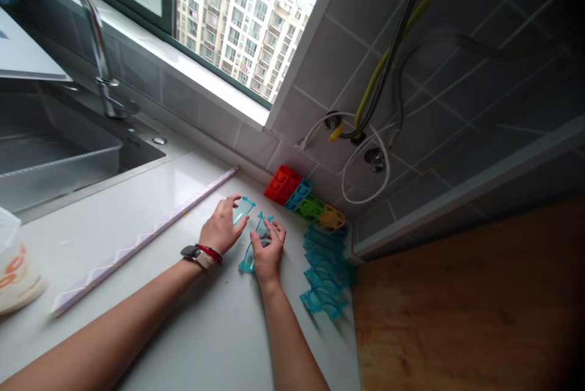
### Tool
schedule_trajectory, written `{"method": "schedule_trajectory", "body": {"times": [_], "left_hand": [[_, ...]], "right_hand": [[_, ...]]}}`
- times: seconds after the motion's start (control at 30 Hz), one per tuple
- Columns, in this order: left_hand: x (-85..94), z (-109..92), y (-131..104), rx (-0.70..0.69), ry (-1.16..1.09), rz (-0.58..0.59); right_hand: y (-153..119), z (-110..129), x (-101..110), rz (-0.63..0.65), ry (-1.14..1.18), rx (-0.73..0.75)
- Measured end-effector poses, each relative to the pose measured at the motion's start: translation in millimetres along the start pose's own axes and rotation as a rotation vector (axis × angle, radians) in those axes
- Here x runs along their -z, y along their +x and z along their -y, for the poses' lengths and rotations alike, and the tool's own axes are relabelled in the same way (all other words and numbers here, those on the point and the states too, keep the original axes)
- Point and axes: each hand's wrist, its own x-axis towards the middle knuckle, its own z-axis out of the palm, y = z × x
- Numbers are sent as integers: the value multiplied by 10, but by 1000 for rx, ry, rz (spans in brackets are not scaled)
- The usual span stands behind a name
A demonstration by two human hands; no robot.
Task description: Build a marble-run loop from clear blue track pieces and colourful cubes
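Note:
My left hand (pixel 219 226), with a watch and a red band at its wrist, has thumb and fingers curled round a translucent blue plastic piece (pixel 243 208). Just to the right, my right hand (pixel 269 252) grips a second translucent blue plastic piece (pixel 247 262) with thumb and fingers. Both pieces are low over the white counter, a small gap apart, and the hands partly cover them. Right of my right hand stands a row of similar teal plastic pieces (pixel 323 299). Behind it, red (pixel 282 185), blue (pixel 298 193), green (pixel 311 207) and yellow (pixel 331 218) plastic pieces line the wall.
A long pale purple strip (pixel 150 239) lies across the counter (pixel 196 330) to the left. Beyond it are a sink with a clear plastic bin (pixel 91 165) and a faucet (pixel 103 68). A whitish bag (pixel 18 269) sits at the left edge. Cables and a white cord (pixel 386 172) hang on the tiled wall.

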Motion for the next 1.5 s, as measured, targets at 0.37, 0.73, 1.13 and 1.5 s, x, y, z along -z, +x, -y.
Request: {"method": "schedule_trajectory", "body": {"times": [0.37,0.73,1.13,1.5], "left_hand": [[-42,-2,-74,-147,373,147],[-141,-107,-255,-474,371,244],[-83,45,-89,-396,395,296],[-76,109,48,-467,105,9]], "right_hand": [[8,-39,-5,-2,-103,24],[2,-9,-3,-71,11,60],[-17,-8,4,-20,21,76],[4,48,-5,59,-62,95]]}}
